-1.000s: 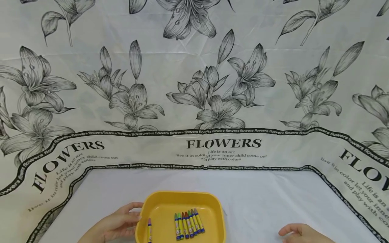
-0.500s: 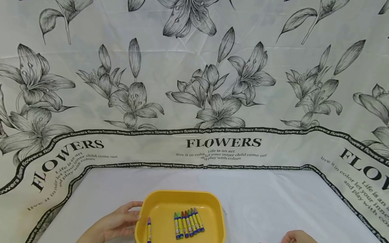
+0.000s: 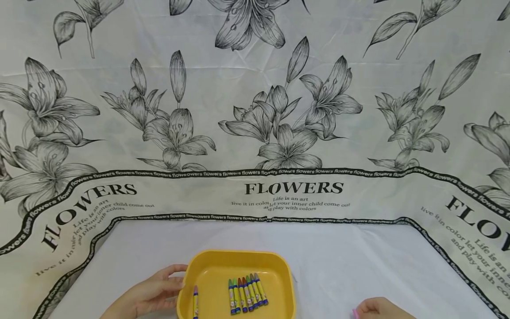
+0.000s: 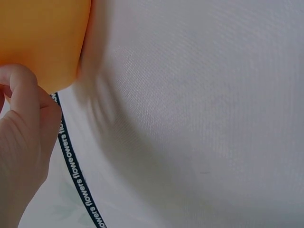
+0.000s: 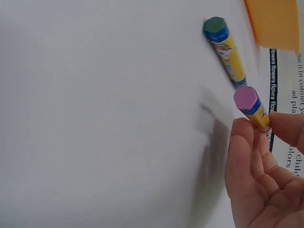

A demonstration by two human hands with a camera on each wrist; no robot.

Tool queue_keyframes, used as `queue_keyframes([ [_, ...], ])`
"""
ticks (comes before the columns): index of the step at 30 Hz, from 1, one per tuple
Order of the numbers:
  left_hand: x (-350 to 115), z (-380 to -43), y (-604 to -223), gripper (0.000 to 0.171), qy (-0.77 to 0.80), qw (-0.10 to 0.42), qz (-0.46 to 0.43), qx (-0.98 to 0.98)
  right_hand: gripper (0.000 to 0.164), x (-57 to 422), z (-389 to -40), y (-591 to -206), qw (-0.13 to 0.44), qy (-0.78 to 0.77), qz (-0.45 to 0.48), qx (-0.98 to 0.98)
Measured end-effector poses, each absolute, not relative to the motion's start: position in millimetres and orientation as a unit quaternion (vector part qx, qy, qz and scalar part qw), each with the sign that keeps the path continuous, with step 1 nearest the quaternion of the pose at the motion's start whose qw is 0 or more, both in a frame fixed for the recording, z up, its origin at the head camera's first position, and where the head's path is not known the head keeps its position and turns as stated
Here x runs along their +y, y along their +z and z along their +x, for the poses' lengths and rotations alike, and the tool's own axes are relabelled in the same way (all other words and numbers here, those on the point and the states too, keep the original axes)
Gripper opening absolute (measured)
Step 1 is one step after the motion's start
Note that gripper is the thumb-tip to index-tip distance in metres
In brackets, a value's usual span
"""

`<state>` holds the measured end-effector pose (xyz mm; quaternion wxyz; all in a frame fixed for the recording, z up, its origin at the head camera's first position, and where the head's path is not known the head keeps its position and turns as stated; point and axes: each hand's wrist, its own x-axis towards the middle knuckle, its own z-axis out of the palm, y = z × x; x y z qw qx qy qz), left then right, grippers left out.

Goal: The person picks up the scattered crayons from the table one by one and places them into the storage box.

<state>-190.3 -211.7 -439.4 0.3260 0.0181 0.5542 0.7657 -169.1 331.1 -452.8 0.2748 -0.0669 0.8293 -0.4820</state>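
Observation:
A yellow tray [image 3: 280, 283] stands on the white cloth. Inside it lies a row of several crayons [image 3: 247, 293], with one pink-tipped crayon [image 3: 195, 302] apart at the left. My left hand [image 3: 153, 292] grips the tray's left side; the left wrist view shows its curled fingers [image 4: 23, 90] against the yellow wall. To the right of the tray, my right hand [image 3: 380, 308] pinches a pink crayon [image 5: 251, 104] between thumb and fingers. Near it on the cloth, in the right wrist view, lies a green crayon [image 5: 225, 52] with a yellow wrapper.
White cloth [image 3: 338, 261] covers the table around the tray. Behind and at the sides hangs a flower-printed curtain [image 3: 287, 110] with a black lettered border. A corner of the tray [image 5: 275, 23] shows at the top right of the right wrist view.
My right hand dipped lower toward the bottom edge, then came up and left, now with the pink crayon between its fingers. The left hand and tray stay in place.

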Motion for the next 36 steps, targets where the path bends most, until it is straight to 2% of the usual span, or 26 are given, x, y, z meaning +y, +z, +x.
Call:
queue_keyframes([
  [3,-211.2,-191.1,-440.2,0.049,0.764,0.329,0.021,0.555,0.025,324.6,-172.8,-436.2,0.309,-0.559,-0.111,0.761],
  [5,-210.9,-191.5,-440.5,0.047,0.763,0.331,0.023,0.554,0.022,314.9,-176.6,-424.8,0.319,-0.588,-0.109,0.736],
  [10,-211.6,-191.9,-442.0,0.045,0.764,0.331,0.027,0.553,0.019,284.3,-186.3,-400.3,0.305,-0.597,-0.067,0.739],
  [16,-212.0,-191.5,-442.4,0.049,0.761,0.329,0.023,0.558,0.02,253.4,-195.1,-381.6,0.303,-0.605,-0.086,0.732],
  [26,-214.7,-191.4,-443.5,0.045,0.768,0.339,0.027,0.543,0.028,200.4,-207.2,-378.0,0.3,-0.609,-0.093,0.728],
  [36,-213.6,-190.9,-441.9,0.044,0.77,0.342,0.029,0.538,0.024,151.3,-212.9,-387.8,0.311,-0.61,-0.095,0.723],
])
